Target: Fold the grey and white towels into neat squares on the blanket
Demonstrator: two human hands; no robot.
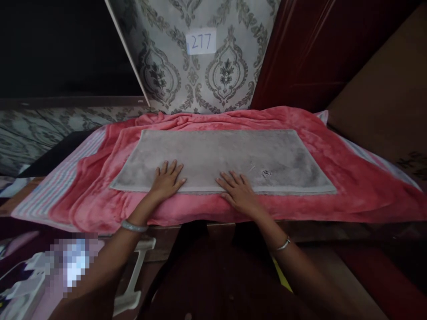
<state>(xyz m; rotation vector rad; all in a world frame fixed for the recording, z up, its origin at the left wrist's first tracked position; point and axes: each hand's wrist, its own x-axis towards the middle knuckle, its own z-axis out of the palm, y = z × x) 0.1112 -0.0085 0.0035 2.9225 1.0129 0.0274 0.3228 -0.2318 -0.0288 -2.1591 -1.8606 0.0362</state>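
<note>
A grey towel [213, 151] lies spread flat, its long side running left to right, with a small dark printed mark near its right front part. My left hand [166, 180] rests palm down on the towel's front edge, left of the middle, fingers spread. To the right of the middle, my right hand [239, 191] also lies flat across the front edge, fingers apart. Neither hand grips anything. Beneath the towel is a rumpled pink plush blanket [200, 209], which shows on all sides of it.
A striped cloth [63, 178] shows under the blanket at the left. Behind stand a dark screen [63, 49], patterned wallpaper with a paper marked 277 [201, 41], and a dark red panel [310, 49]. A cardboard box [383, 84] is at the right. A white power strip [28, 284] lies lower left.
</note>
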